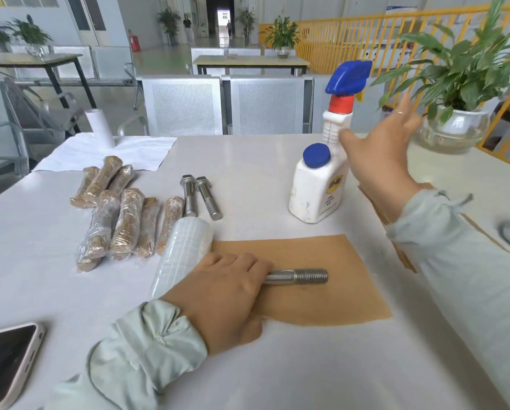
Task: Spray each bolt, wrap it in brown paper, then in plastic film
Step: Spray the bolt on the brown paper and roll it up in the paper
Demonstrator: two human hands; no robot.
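L hand (227, 287) grips bolt (296, 276) on brown paper (321, 300), long axis pointing R; spray bottle (319, 184) just beside spread, empty R hand (378, 155), nearer it.

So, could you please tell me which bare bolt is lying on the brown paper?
The bolt under the left hand; the two others lie on the bare table.

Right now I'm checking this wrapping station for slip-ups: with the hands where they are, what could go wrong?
The right hand is open beside the tall spray bottle; a careless brush could tip it toward the brown paper. The left hand covers the head end of the bolt, so spray aimed there may wet the fingers. The film roll lies against the paper's edge and could catch overspray.
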